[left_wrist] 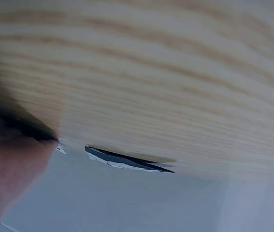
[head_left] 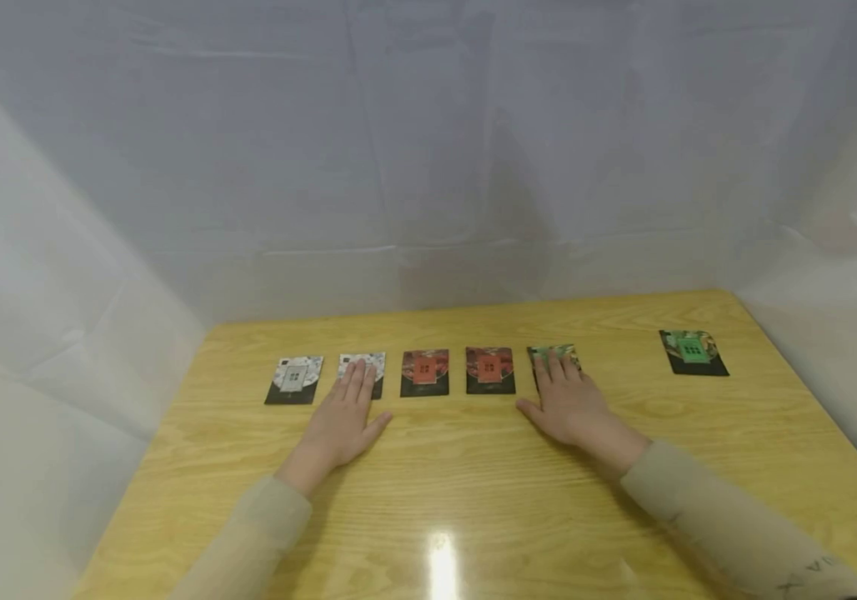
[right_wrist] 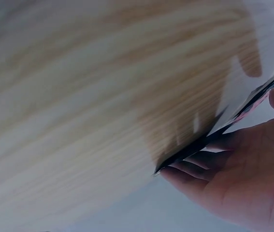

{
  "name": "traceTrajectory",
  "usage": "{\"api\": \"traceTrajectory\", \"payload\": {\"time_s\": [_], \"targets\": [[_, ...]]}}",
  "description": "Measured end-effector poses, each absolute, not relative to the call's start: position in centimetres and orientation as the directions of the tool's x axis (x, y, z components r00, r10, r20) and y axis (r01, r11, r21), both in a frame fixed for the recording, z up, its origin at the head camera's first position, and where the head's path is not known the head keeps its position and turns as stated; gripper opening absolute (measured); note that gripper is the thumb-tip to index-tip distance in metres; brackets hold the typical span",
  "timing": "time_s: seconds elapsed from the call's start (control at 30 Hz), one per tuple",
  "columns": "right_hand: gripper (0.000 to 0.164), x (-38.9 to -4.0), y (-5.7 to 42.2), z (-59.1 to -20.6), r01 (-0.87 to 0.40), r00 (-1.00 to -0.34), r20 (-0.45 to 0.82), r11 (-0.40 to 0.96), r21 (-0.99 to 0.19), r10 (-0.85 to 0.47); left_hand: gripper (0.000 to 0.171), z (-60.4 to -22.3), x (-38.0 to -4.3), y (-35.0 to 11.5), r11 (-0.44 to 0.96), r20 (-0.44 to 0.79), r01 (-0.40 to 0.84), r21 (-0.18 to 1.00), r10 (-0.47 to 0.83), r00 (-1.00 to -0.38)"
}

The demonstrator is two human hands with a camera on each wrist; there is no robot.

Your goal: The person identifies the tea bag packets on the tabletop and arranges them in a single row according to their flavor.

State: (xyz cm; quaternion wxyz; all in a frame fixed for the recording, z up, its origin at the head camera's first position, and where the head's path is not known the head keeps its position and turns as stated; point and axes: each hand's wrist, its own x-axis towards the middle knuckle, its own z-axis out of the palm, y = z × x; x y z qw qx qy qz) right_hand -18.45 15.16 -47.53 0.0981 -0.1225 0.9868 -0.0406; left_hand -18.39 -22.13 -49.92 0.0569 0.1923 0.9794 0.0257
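My left hand (head_left: 340, 423) lies flat, fingers straight, on a white-and-black packet (head_left: 379, 364), second from the left in a row of thin flat packets. Under the straight fingers of my right hand (head_left: 573, 408) is a green-and-black packet (head_left: 564, 347), mostly hidden. In the right wrist view, the dark edge of this packet (right_wrist: 182, 153) runs along the fingertips. Between the hands lie two red-and-black packets, one on the left (head_left: 424, 372) and one on the right (head_left: 490, 370). Each thumb is spread toward the middle.
Another white-and-black packet (head_left: 293, 380) lies left of my left hand. Farther right, apart from the row, sits a second green-and-black packet (head_left: 694, 352). The wooden table (head_left: 428, 467) meets a pale hanging sheet (head_left: 428, 167) at its back and sides.
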Motion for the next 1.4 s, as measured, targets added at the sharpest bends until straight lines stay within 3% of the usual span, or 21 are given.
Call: {"api": "traceTrajectory", "payload": {"time_s": [0.7, 1.03, 1.4], "targets": [[0.085, -18.8, 14.5, -47.7, -0.225, -0.957, -0.173, 0.972, -0.072, -0.234, 0.086, -50.1, -18.4, -22.2, 0.918, -0.063, 0.383, 0.102, 0.39, -0.919], [0.082, -18.8, 14.7, -47.4, -0.222, -0.958, -0.159, 0.968, -0.119, -0.239, 0.085, -50.1, -18.3, -22.3, 0.915, -0.05, 0.387, 0.117, 0.395, -0.917], [0.078, -18.8, 16.7, -45.9, -0.251, -0.966, -0.041, 0.962, -0.11, -0.257, 0.086, -49.9, -18.2, -22.3, 0.916, -0.057, 0.384, 0.112, 0.392, -0.918]]}}
